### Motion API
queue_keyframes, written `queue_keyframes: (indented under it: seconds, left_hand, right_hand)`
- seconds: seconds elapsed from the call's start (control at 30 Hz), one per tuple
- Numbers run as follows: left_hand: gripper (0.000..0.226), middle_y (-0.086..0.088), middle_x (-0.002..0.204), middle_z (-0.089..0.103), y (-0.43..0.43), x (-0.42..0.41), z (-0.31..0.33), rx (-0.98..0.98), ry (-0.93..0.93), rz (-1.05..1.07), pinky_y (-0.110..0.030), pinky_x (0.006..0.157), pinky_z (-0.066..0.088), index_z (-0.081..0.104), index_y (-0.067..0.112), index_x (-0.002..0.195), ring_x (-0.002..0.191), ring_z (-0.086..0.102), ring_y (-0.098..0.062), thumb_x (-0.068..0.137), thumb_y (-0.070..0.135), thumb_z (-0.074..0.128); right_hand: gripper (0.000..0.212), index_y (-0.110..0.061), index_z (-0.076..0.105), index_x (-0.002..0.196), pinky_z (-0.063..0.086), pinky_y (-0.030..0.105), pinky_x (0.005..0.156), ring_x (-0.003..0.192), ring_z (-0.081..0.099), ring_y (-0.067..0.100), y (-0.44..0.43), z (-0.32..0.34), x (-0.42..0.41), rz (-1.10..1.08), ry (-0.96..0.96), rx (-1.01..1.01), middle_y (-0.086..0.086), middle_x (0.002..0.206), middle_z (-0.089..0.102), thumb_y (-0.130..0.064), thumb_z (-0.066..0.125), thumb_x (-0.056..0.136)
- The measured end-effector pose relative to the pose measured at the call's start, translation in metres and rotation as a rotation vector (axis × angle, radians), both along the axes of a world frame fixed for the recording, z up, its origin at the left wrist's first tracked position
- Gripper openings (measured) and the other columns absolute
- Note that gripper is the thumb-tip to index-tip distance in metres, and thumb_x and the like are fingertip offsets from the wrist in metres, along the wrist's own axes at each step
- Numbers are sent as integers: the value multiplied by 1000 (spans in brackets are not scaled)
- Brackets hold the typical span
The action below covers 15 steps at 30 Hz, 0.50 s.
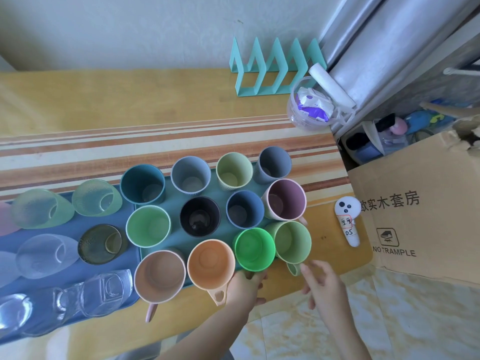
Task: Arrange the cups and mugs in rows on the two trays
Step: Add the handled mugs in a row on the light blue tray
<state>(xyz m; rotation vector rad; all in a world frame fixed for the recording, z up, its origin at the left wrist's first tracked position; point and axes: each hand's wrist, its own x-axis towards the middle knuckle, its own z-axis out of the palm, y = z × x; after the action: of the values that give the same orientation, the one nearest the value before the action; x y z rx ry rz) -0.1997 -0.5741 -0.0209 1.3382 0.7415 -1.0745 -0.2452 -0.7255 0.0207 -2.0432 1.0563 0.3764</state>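
The table [104,100], under a yellow cloth with brown stripes, carries everything. At its right end stands a cardboard box [420,216] printed "NO TRAMPLE" under a small pictogram, with Chinese characters above that read 欧实木套房.

The blue tray [72,226] on the left holds empty glassware: two frosted green glasses [41,207], a dark amber glass [102,244], and clear glasses and glass mugs [104,289] nearer the front.

The teal tray [174,203] beside it holds twelve empty plastic cups and mugs in three rows of four.
- Back row: a dark teal cup [142,184], a grey cup [191,175], a pale yellow-green cup [234,170] and a slate cup [274,165].
- Middle row: a light green cup [148,226], a black cup [199,216], a blue cup [245,209] and a mauve mug [285,198].
- Front row: a pinkish-brown mug [160,276], an orange mug [211,262], a bright green cup [254,249] and a pale green mug [292,241].

At the back, a clear plastic bucket [298,120] holds white and purple packets [314,105], next to a teal divider rack [272,66].

The left hand [245,285] holds the bright green cup from its near side, its fingers curled round the lower wall and partly hidden under the rim. The right hand [322,284] holds nothing; its fingers are spread and relaxed, just beside the pale green mug's handle.

A white handheld controller [349,219] lies by the box, with a label handwritten "05".
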Motion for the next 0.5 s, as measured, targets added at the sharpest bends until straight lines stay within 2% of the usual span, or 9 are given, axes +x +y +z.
queue_keyframes:
  seconds: [0.07,0.13,0.17,0.23,0.3,0.37,0.43,0.5]
  left_hand:
    - [13,-7,112,60,2,0,0,-28,23,6,-30,62,59,63,12,86,103,59,-20,87,25,61]
    - [25,-5,117,57,3,1,0,-49,40,31,-28,58,59,58,8,104,104,59,-18,86,24,63]
    - [36,-5,119,56,3,1,0,-55,46,43,-28,58,59,55,7,114,105,59,-18,85,25,65]
    - [50,-6,121,56,3,1,0,-45,44,36,-27,59,59,51,6,123,104,59,-16,82,28,68]
    - [49,-9,117,59,4,1,2,-30,37,35,-27,60,59,53,8,121,97,61,-14,80,29,69]
    - [40,-9,116,60,4,0,3,-34,26,61,-25,56,58,56,8,118,96,62,-15,83,25,65]
    - [34,-11,113,60,4,-4,0,-39,-4,55,-30,63,60,60,8,114,89,62,-12,85,24,62]
    - [23,-14,109,60,5,-8,0,-41,-34,43,-35,69,60,65,9,101,83,60,-10,85,24,62]
  right_hand:
    - [18,-23,58,101,40,31,49,54,54,16,5,22,4,86,-61,-247,-1,63,59,-35,58,87]
    - [14,-24,59,98,42,26,57,69,56,12,17,37,18,171,-220,-347,-7,73,60,-30,62,86]
    - [18,-24,58,101,43,24,66,79,55,11,24,40,27,237,-312,-348,-9,83,61,-31,63,85]
    - [44,-20,54,116,38,23,89,103,47,9,40,37,51,385,-421,-311,-10,108,57,-43,62,80]
    - [69,-17,44,129,29,26,100,116,37,10,55,25,78,526,-415,-323,-7,124,50,-54,61,73]
    - [87,-15,37,136,24,32,103,122,31,16,69,10,101,642,-349,-405,0,136,45,-58,66,67]
    - [97,-12,32,139,25,39,103,124,27,22,77,-3,115,699,-285,-465,5,137,42,-61,69,63]
    - [100,-8,34,137,27,44,100,123,31,27,80,-12,122,717,-247,-525,9,132,46,-61,71,60]
